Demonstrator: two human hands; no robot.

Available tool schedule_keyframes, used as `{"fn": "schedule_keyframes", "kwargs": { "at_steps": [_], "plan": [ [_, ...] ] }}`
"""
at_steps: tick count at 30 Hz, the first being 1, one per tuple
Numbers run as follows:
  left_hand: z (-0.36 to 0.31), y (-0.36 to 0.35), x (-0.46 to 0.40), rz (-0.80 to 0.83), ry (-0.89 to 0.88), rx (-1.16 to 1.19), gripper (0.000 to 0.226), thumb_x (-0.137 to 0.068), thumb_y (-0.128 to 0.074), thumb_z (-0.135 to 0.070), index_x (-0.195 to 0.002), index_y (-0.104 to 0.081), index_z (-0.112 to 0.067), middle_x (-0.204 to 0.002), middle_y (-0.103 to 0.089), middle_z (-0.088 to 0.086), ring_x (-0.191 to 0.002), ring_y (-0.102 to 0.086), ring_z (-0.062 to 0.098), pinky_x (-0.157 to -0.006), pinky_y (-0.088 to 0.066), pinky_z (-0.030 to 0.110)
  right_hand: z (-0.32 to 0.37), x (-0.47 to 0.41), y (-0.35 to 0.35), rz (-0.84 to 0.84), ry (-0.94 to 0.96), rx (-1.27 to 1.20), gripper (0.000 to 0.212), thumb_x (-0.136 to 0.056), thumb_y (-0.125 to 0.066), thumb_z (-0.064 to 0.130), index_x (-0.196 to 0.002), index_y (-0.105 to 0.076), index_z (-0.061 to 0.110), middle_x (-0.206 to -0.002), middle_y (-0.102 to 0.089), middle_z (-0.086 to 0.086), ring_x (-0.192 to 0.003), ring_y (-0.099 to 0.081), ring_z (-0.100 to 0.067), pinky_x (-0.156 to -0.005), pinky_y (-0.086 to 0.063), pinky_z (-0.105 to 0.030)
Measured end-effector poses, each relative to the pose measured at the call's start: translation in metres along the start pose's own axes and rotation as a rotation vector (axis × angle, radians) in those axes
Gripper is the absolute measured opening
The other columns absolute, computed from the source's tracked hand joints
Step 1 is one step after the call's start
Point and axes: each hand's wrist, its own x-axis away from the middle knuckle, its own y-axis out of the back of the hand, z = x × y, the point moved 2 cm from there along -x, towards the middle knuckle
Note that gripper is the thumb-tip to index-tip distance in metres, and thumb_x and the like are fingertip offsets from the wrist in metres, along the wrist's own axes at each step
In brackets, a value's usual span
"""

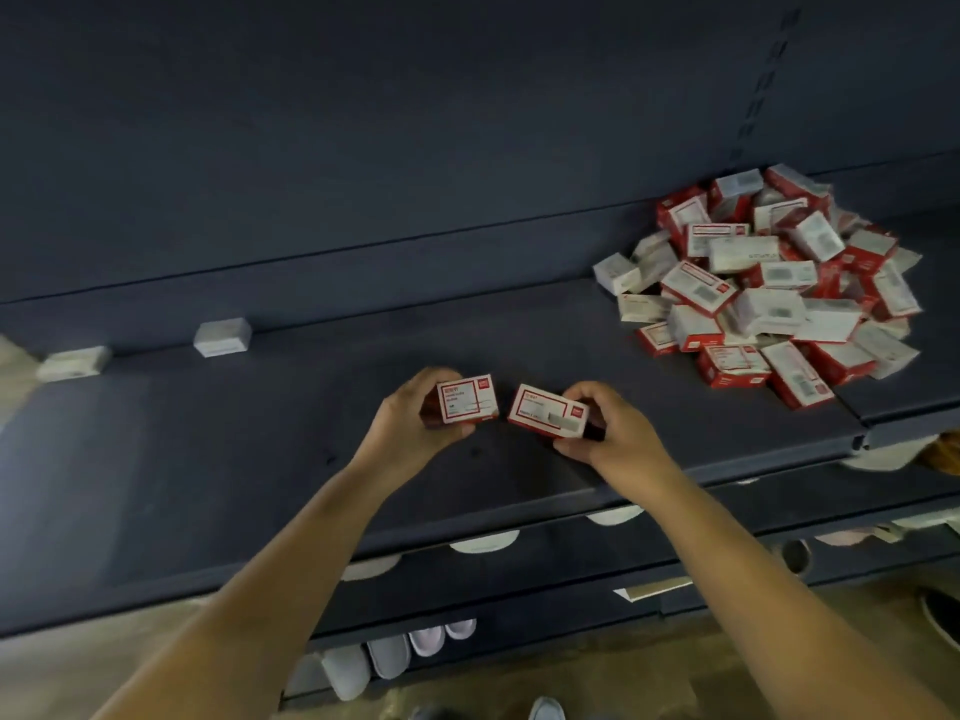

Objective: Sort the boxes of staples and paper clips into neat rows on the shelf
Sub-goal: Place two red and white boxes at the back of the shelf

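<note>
A: Most boxes remained unsorted: the pile [769, 283] sat heaped at the right end of the shelf [260, 459], well apart from the hands. No row visible yet.

B: Anything placed?

A: Two pale boxes [221, 336] stood apart along the back left; contents unreadable. Task judged barely begun.

B: Hands?

A: Left hand [415, 423] gripped one red-and-white box [466, 400]; right hand [605, 431] gripped another box [548, 412], both just above mid-shelf, nearly touching.

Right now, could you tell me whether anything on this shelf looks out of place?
Yes: the red-and-white boxes lie in a jumbled heap at the right of the shelf, tilted every way, not in rows.
</note>
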Motion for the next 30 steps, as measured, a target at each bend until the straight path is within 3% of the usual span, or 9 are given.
{"fn": "schedule_keyframes", "kwargs": {
  "at_steps": [2, 6, 11, 15, 19, 25, 30],
  "plan": [
    [0.006, 0.019, 0.012, -0.014, 0.035, 0.046, 0.045, -0.074, -0.076, -0.01, -0.099, -0.052, -0.04, -0.098, -0.063, -0.015, -0.091, -0.06, -0.004, -0.073, -0.046, 0.009, 0.009, -0.003, -0.015, 0.037, 0.021, -0.134, 0.041, -0.072, -0.073, -0.003, -0.094, -0.053, 0.026, -0.1, -0.063, 0.007, -0.095, -0.061, -0.008, -0.08, -0.046, -0.018],
    [0.014, 0.056, 0.028, -0.029, 0.045, 0.131, 0.045, -0.072, -0.077, -0.006, -0.103, -0.057, -0.032, -0.098, -0.066, -0.009, -0.09, -0.064, 0.002, -0.073, -0.051, 0.016, 0.034, -0.008, -0.04, 0.09, 0.043, -0.349, 0.041, -0.072, -0.069, -0.012, -0.093, -0.056, 0.021, -0.099, -0.067, 0.001, -0.087, -0.065, -0.004, -0.076, -0.05, -0.018],
    [0.014, 0.092, 0.04, -0.08, 0.018, 0.184, 0.044, -0.072, -0.077, -0.005, -0.103, -0.057, -0.029, -0.096, -0.065, -0.012, -0.088, -0.063, 0.0, -0.069, -0.05, 0.017, 0.069, -0.008, -0.062, 0.159, 0.059, -0.5, 0.039, -0.072, -0.068, -0.013, -0.096, -0.058, 0.016, -0.099, -0.07, -0.001, -0.091, -0.068, -0.013, -0.076, -0.055, -0.024],
    [0.018, 0.109, 0.048, -0.109, -0.019, 0.234, 0.046, -0.072, -0.077, -0.004, -0.102, -0.055, -0.032, -0.098, -0.065, -0.009, -0.092, -0.064, 0.006, -0.075, -0.053, 0.023, 0.089, -0.006, -0.071, 0.199, 0.072, -0.608, 0.042, -0.076, -0.06, -0.017, -0.1, -0.055, 0.017, -0.098, -0.07, -0.001, -0.086, -0.069, -0.022, -0.07, -0.056, -0.028],
    [0.022, 0.118, 0.052, -0.09, -0.033, 0.298, 0.048, -0.069, -0.078, -0.001, -0.102, -0.055, -0.028, -0.097, -0.066, -0.007, -0.091, -0.065, 0.011, -0.076, -0.054, 0.028, 0.1, -0.006, -0.077, 0.231, 0.088, -0.639, 0.042, -0.08, -0.055, -0.016, -0.105, -0.053, 0.018, -0.104, -0.068, -0.005, -0.084, -0.069, -0.027, -0.065, -0.056, -0.028],
    [0.026, 0.127, 0.055, -0.112, -0.059, 0.37, 0.048, -0.07, -0.075, 0.007, -0.101, -0.057, -0.025, -0.093, -0.069, -0.01, -0.089, -0.066, 0.008, -0.073, -0.051, 0.019, 0.107, -0.008, -0.087, 0.249, 0.103, -0.652, 0.044, -0.08, -0.052, -0.019, -0.105, -0.053, 0.017, -0.103, -0.068, -0.006, -0.081, -0.069, -0.028, -0.065, -0.055, -0.026],
    [0.032, 0.134, 0.055, -0.132, -0.072, 0.403, 0.05, -0.069, -0.076, 0.006, -0.102, -0.058, -0.026, -0.097, -0.069, -0.008, -0.093, -0.066, 0.009, -0.077, -0.052, 0.02, 0.111, -0.009, -0.091, 0.227, 0.105, -0.658, 0.044, -0.079, -0.052, -0.02, -0.105, -0.054, 0.017, -0.102, -0.068, -0.007, -0.08, -0.069, -0.027, -0.065, -0.055, -0.026]
  ]
}}
